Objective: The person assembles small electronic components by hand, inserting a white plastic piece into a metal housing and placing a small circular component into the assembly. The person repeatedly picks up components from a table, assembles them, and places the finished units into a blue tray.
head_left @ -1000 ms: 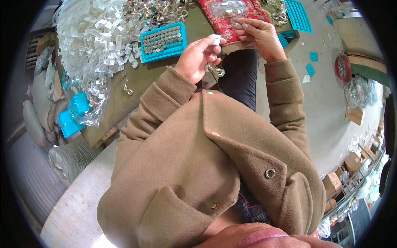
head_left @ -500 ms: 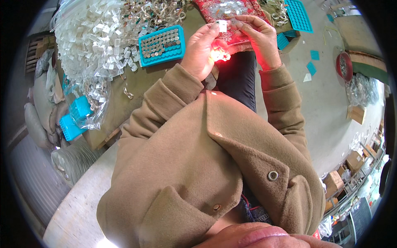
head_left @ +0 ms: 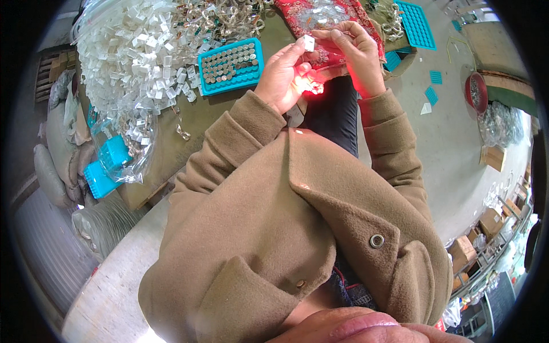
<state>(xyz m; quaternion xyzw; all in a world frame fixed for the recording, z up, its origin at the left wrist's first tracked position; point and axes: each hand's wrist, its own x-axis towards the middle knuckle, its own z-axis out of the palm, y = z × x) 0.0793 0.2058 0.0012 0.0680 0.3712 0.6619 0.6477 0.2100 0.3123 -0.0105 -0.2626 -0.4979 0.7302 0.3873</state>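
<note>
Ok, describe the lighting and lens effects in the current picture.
Head view: red glow across part of the left hand, tinting the right hand; head view: white glare on the pale surface, lower left; head view: fisheye bending toward a dark rim; head view: details of the white box too small to tell.

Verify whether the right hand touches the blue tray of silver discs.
No, the right hand is apart from the blue tray, near the red cloth.

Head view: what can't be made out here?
Head view, left hand: red glare washes out its palm.
Head view, right hand: anything it pinches is too small to tell.
Head view, red cloth: the right hand covers part.
Head view, white pile: top edge cuts it off.
</note>
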